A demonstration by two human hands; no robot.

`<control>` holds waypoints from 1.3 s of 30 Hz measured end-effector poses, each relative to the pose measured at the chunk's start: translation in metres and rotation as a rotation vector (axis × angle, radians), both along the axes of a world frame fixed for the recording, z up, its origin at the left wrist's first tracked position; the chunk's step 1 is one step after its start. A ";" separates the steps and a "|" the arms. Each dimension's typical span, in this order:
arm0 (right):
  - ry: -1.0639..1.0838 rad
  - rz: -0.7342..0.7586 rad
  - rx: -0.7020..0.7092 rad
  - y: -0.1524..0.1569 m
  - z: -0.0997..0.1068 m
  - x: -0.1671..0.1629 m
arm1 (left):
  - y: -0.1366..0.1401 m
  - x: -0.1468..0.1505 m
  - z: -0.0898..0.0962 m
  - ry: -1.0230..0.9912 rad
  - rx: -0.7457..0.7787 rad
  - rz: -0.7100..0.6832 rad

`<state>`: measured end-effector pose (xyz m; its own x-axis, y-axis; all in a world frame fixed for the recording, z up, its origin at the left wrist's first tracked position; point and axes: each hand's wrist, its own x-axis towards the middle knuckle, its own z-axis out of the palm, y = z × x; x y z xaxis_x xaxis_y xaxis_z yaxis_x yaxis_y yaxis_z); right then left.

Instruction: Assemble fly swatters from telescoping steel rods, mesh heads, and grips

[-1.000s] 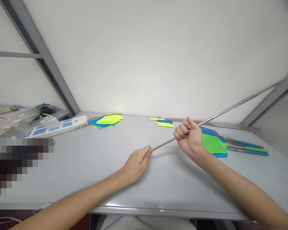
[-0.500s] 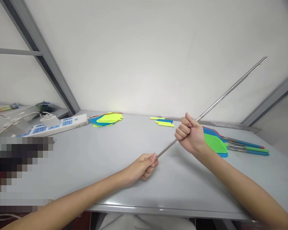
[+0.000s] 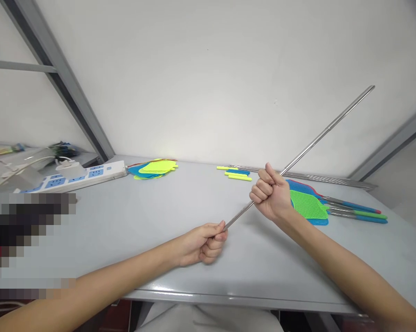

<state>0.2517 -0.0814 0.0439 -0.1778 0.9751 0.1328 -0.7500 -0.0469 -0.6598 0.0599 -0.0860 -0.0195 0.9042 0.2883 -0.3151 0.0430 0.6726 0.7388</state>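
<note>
Evidently partway: three swatters [image 3: 308,206], seemingly whole, lie at four o'clock on the desk [image 3: 125,221], while loose mesh heads [image 3: 159,166] at nine, loose handles [image 3: 240,178] just off centre toward three and a bundle of loose rods [image 3: 332,179] at three lie unjoined. One held rod [image 3: 308,150], bare at its upper end, slants above the desk from six o'clock up to two, lower tip hidden inside the left hand [image 3: 208,244]. Left hand: closed around that end, reaching in from eight; right hand [image 3: 270,193]: clenched midway along, thumb uppermost, reaching in from four.
</note>
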 end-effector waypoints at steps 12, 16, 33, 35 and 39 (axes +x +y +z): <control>0.035 0.017 0.017 0.002 -0.010 -0.003 | 0.005 -0.003 -0.004 -0.003 -0.129 -0.051; 0.036 0.053 0.027 0.002 -0.011 -0.003 | 0.006 -0.003 -0.004 0.007 -0.149 -0.064; 0.043 0.069 -0.002 0.003 -0.022 -0.006 | 0.009 -0.004 -0.006 -0.004 -0.223 -0.107; 0.031 0.048 -0.015 0.004 -0.022 -0.006 | 0.009 -0.004 -0.005 0.002 -0.223 -0.108; -0.006 -0.028 -0.066 0.006 -0.022 -0.006 | 0.009 -0.002 -0.001 0.035 -0.176 -0.096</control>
